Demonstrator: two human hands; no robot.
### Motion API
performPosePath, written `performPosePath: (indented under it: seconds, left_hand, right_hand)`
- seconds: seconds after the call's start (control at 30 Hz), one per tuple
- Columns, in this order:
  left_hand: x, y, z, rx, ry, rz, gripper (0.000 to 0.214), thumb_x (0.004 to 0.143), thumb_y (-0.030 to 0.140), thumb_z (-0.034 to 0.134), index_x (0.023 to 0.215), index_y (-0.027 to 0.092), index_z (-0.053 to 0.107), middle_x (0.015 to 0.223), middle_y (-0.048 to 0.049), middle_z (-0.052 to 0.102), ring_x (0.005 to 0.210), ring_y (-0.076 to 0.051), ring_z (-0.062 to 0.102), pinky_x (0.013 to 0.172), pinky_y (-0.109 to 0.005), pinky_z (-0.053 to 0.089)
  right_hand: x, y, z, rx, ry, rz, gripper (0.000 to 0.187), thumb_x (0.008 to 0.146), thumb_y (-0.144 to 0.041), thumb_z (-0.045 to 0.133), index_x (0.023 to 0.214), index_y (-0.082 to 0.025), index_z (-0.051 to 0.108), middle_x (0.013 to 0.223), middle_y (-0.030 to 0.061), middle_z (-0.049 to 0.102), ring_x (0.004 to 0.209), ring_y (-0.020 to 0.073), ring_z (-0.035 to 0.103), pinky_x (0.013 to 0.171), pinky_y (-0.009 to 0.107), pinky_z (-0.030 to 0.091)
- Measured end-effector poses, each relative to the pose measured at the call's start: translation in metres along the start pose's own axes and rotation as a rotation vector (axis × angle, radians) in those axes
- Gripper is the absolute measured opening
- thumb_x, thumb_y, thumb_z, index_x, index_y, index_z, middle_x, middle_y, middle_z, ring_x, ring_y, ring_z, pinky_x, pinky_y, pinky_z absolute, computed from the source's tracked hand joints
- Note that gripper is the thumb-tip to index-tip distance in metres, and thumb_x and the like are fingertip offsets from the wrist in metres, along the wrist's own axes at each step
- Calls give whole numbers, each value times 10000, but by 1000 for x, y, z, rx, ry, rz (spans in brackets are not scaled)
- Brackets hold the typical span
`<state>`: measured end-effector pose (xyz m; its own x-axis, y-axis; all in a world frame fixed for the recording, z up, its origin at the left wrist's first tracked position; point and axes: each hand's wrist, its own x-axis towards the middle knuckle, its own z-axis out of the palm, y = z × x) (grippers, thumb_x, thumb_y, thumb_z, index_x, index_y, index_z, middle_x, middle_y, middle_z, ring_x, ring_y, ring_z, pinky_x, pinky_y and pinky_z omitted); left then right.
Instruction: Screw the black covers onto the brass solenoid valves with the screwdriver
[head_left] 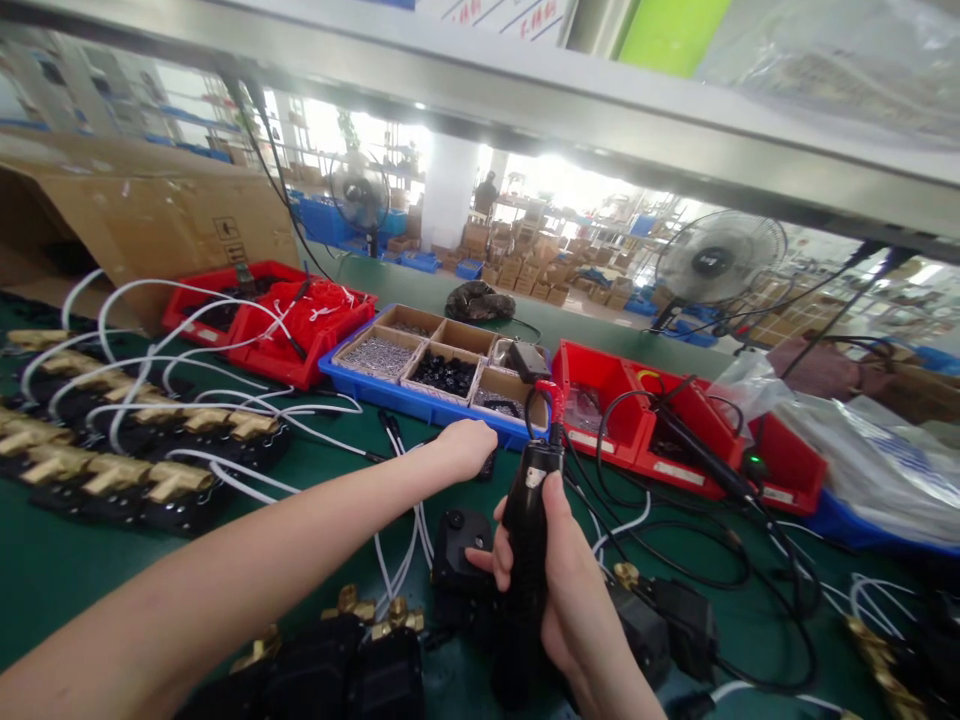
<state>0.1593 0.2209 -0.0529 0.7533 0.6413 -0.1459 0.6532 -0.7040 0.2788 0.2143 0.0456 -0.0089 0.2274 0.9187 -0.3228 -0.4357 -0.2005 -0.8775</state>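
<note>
My right hand point(566, 580) is wrapped round a black electric screwdriver point(529, 510), held upright with its cable leaving the top beside a red part. The lower end of the screwdriver is hard to make out against dark parts. Left of it, by my right fingertips, is a black housing point(459, 545). My left hand point(466, 450) reaches to the front edge of the blue tray point(405, 392), fingers curled down and mostly hidden. A small dark piece point(487, 467) shows beside those fingers. Compartments in the tray hold screws point(379, 356) and black small parts point(446, 372).
Black units with brass fittings point(112, 470) and white tubes stand in rows at left. Red bins point(607, 405) flank the tray, and black cables point(720, 570) loop across the green table at right. A metal shelf point(480, 85) spans overhead. A cardboard box point(165, 220) stands back left.
</note>
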Motion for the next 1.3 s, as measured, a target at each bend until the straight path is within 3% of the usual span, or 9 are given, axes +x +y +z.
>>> performPosePath:
  seconds: [0.23, 0.4, 0.53, 0.67, 1.03, 1.3]
  left_hand:
    - [-5, 2, -8, 42, 13, 8, 217, 927, 322, 662, 1023, 128, 662, 1044, -75, 688, 951, -202, 671, 864, -407, 567]
    - [-26, -1, -15, -48, 104, 36, 152, 907, 282, 666, 846, 142, 673, 895, -36, 705, 885, -187, 668, 857, -395, 541]
    - [-46, -3, -20, -170, 192, 51, 91, 805, 134, 643, 743, 132, 709, 750, -54, 709, 755, -207, 658, 748, -318, 493]
    - [-68, -4, -22, -315, 223, 94, 126, 765, 112, 610, 721, 144, 724, 680, -28, 704, 664, -170, 634, 649, -254, 444]
    - [-122, -10, -27, -707, 281, 175, 160, 812, 298, 678, 728, 169, 721, 725, -22, 695, 697, -160, 624, 658, -253, 466]
    - [-125, -12, -15, -758, 304, 232, 115, 816, 252, 710, 729, 180, 724, 763, -30, 691, 773, -176, 631, 762, -291, 463]
  right_hand:
    - [3, 1, -3, -5, -13, -14, 714, 753, -856, 555, 790, -145, 613, 469, -41, 513, 399, 82, 454, 749, 370, 599]
    - [4, 0, -5, -13, -21, -16, 736, 685, -887, 588, 775, -157, 603, 467, -45, 505, 394, 83, 445, 714, 355, 608]
    - [6, -1, -7, -29, -35, -21, 756, 657, -910, 581, 769, -162, 596, 459, -42, 505, 386, 88, 443, 671, 348, 608]
    - [6, 0, -9, -32, -32, -23, 749, 670, -904, 576, 783, -164, 593, 464, -45, 507, 384, 87, 452, 647, 325, 602]
    - [6, 2, -7, -13, -56, -28, 709, 736, -862, 568, 820, -159, 595, 486, -45, 519, 399, 85, 461, 672, 320, 596]
    - [6, 2, -8, -13, -61, -23, 710, 772, -860, 522, 814, -155, 592, 478, -39, 518, 396, 89, 464, 683, 331, 595]
